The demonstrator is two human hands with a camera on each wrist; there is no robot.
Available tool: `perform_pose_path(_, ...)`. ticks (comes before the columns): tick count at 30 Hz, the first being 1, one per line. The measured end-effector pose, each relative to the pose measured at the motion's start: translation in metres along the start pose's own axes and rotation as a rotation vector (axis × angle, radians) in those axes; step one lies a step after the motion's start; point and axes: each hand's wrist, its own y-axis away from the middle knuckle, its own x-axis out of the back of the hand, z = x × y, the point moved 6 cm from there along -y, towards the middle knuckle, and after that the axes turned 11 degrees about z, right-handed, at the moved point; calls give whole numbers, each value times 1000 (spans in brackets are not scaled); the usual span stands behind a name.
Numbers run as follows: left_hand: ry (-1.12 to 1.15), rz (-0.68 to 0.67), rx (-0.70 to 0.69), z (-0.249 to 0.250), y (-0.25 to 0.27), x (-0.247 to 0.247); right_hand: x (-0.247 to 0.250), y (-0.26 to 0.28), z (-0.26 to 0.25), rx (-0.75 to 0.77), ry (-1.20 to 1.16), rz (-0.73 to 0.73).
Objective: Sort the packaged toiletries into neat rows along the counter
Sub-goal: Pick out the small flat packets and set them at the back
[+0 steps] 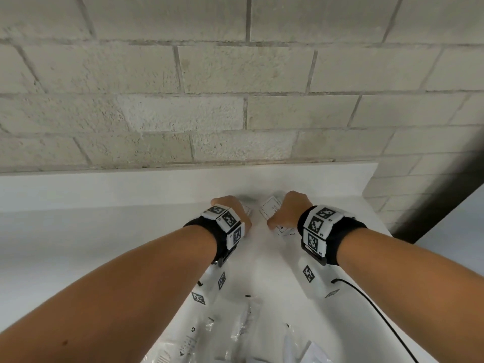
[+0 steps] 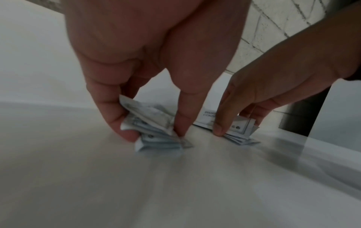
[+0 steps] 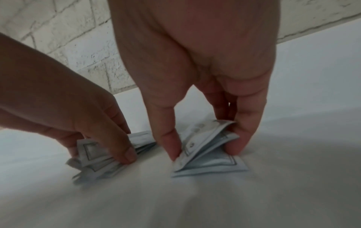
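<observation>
Both hands are down on the white counter (image 1: 104,231) near the back wall, each gathering a small stack of flat white sachets. My left hand (image 1: 230,208) pinches its stack of sachets (image 2: 154,132) between thumb and fingers, the packets bunched and fanned on the counter. My right hand (image 1: 285,210) pinches a second stack of sachets (image 3: 207,155) the same way; the top packet bears printed text (image 2: 209,114). In the head view only slivers of the right sachets (image 1: 272,206) show past the knuckles. The two stacks sit a few centimetres apart.
More clear-wrapped toiletry packets (image 1: 235,334) lie in a loose heap at the near edge of the counter. A black cable (image 1: 377,310) runs along the right. A block wall (image 1: 235,100) rises behind; the counter ends at the right (image 1: 379,218).
</observation>
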Motion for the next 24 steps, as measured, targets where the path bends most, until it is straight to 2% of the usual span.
perform_pose_path(4, 44, -3, 14, -8, -12, 1, 5, -3, 1, -2, -32, 66)
perform_pose_path(8, 77, -58, 16, -12, -13, -4, -2, -7, 0, -4, 16, 17)
perform_pose_path(13, -40, 17, 50, -8, -11, 8, 8, -2, 7, 12, 6, -39)
perform_pose_path(16, 117, 79, -26, 14, -8, 19, 16, 9, 18, 63, 100, -113)
perform_pose_path(18, 225, -30, -83, 36, 1, 12, 16, 13, 25, 110, 129, -126)
perform_pose_path(21, 315, -148, -27, 53, 10, -8, 13, 17, 26, 200, 109, -100)
perform_pose_path(24, 294, -115, -4, 56, 3, -14, 10, 14, 25, 224, 67, -70)
